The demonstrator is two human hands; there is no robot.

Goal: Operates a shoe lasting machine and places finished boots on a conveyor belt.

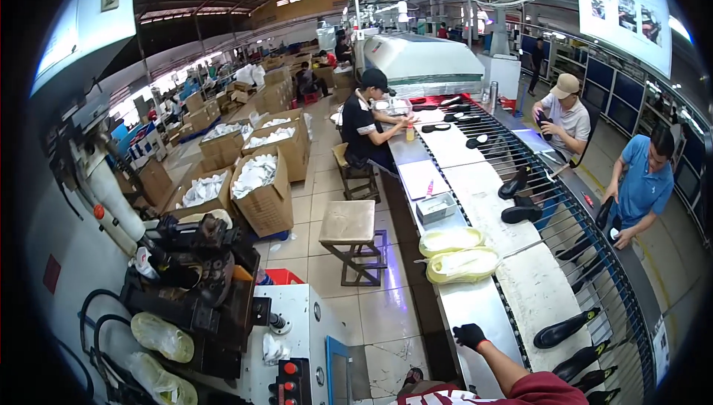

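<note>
My right hand [470, 336], in a black glove with a reddish cuff, reaches in from the lower right below a maroon sleeve. It hovers over the inner edge of the metal side table [475, 316], fingers loosely apart, with nothing visible in them. Beyond it on that table lie two pale-yellow, plastic-wrapped shoe-shaped pieces [462, 264], side by side and apart from the hand. To the right, several black shoes [568, 328] rest on the roller conveyor [594, 256], partly on its long white boards [538, 286]. My left hand is out of view.
On my left stands a machine [200, 279] with more yellow-wrapped pieces [162, 336] and a red-button control box [290, 383]. A wooden stool [347, 221] and cartons [261, 195] of white items stand farther off. A grey bin [437, 208] sits on the table. Co-workers flank the conveyor.
</note>
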